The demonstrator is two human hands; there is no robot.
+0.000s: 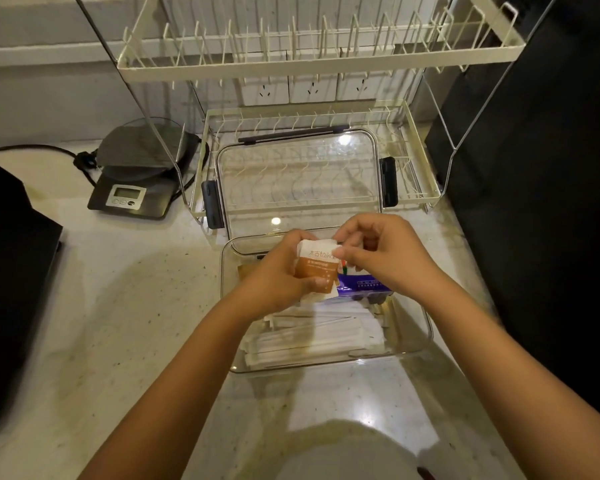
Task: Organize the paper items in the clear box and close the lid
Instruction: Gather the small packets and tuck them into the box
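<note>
- The clear box (pixel 417 344) sits open on the pale speckled counter (pixel 125 306), just in front of the person.
- White paper-wrapped sticks (pixel 312 336) lie side by side along the box's near half; a purple packet (pixel 364 284) lies behind them.
- Above the box's far half, the left hand (pixel 278 275) grips a small stack of orange-and-white sachets (pixel 317 268), fingers curled round its left and lower edges.
- The right hand (pixel 385 251) pinches the stack's top right corner between thumb and fingertips — both hands are closed on the same bundle.
- To do this step well, I would square the sachet edges between the two hands first, then lower the stack flat into the free space beside the purple packet, keeping it below the rim so the lid can seat.
- One risk is that loose sachets could slip and fan out if the pinch lets go before the stack rests on the box floor.
- The clear lid (pixel 298 181) lies beyond the box, leaning against the lower tier of a cream wire dish rack (pixel 319 64) — its dark latches stand on the sides.
- A digital kitchen scale (pixel 132 195) with a black cord stands to the left of the rack.
- Wall sockets show behind the rack, and dark appliances flank the counter on both sides.
</note>
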